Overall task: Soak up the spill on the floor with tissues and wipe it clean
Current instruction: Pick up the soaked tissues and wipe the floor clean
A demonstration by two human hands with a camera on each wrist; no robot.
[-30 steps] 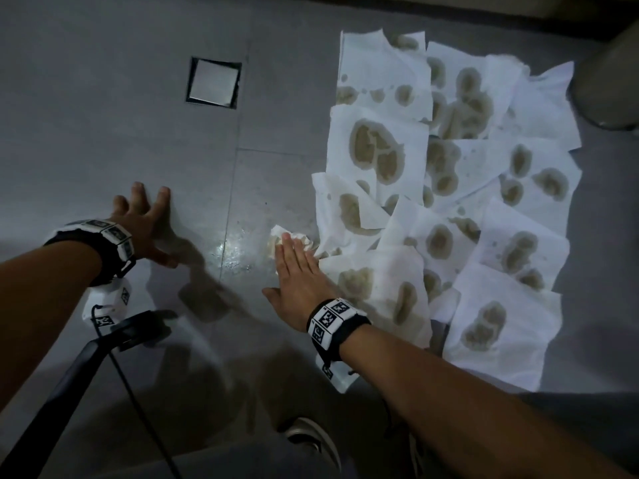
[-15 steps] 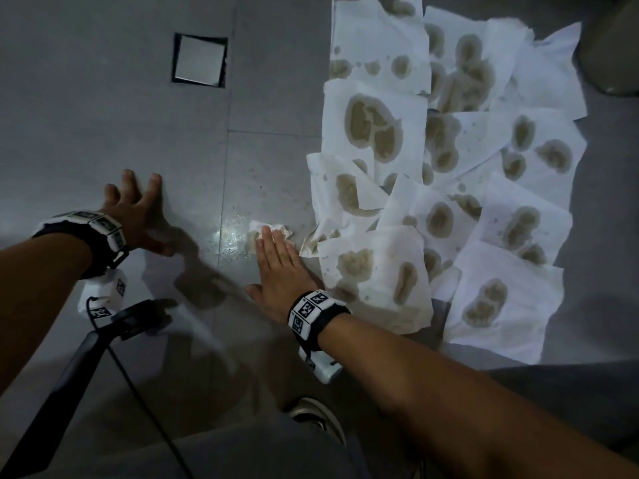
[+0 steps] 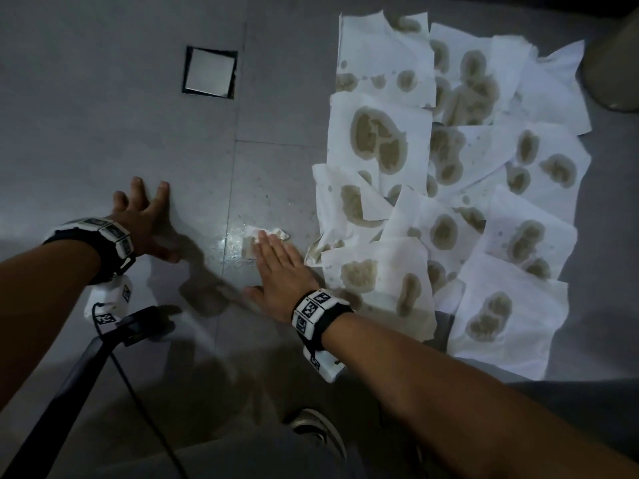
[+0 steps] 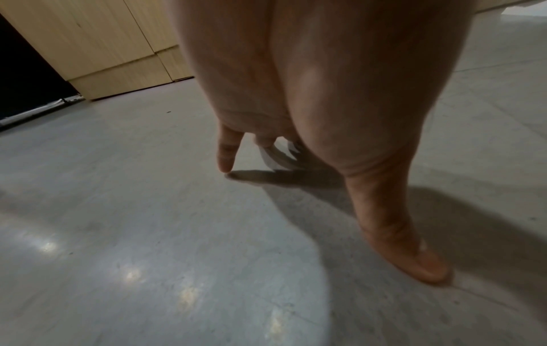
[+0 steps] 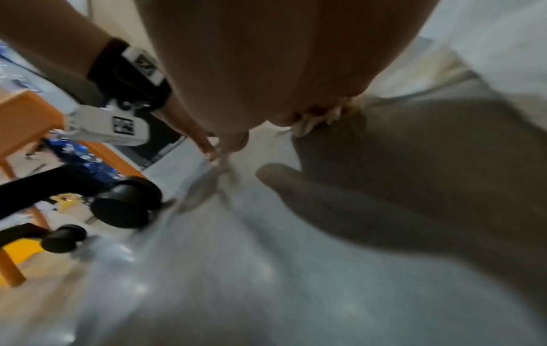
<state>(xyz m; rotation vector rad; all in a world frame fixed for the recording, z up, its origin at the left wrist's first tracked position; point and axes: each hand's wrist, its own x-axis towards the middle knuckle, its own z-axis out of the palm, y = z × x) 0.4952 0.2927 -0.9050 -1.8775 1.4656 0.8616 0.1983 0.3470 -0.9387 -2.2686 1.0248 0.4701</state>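
Several white tissues (image 3: 449,188) blotched with brown stains lie spread over the grey floor at the right. My right hand (image 3: 276,267) lies flat with straight fingers on a small crumpled wet tissue (image 3: 262,236), pressing it on a shiny wet patch (image 3: 231,243) left of the spread. In the blurred right wrist view the crumpled tissue (image 5: 316,121) peeks out under my palm. My left hand (image 3: 145,219) is splayed on bare floor further left, fingertips (image 4: 225,161) touching the tiles, holding nothing.
A square metal floor plate (image 3: 210,71) sits in the tiles at the upper left. A black chair leg with a cable (image 3: 86,368) reaches in at the lower left. My shoe (image 3: 321,433) is below. A pale round base (image 3: 615,63) stands at the top right.
My right hand has slid the crumpled tissue leftward, away from the spread tissues and onto the wet patch near the tile seam. The left hand stays planted.
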